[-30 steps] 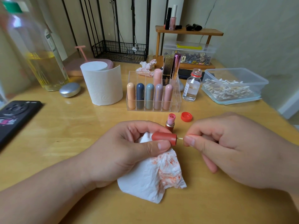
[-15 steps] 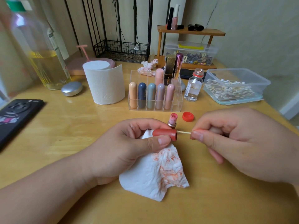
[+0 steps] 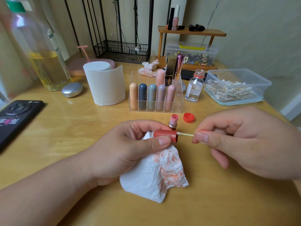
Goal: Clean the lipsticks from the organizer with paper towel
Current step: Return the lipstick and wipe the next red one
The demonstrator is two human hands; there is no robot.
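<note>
My left hand grips a red lipstick cap lying sideways, together with a white paper towel smeared with red stains. My right hand pinches a cotton swab whose white tip sits at the cap's open mouth. The uncapped lipstick stands upright on the table just behind the cap. Behind it, the clear organizer holds several capped lipsticks in pastel colours.
A red bottle cap lies beside an open small glass bottle. A tub of cotton swabs sits at right, a paper towel roll at left, with a phone, oil bottle and silver case.
My right hand has drawn the cotton swab out of the cap to the right, so more of the stick and its white tip show. My left hand keeps the cap and towel.
</note>
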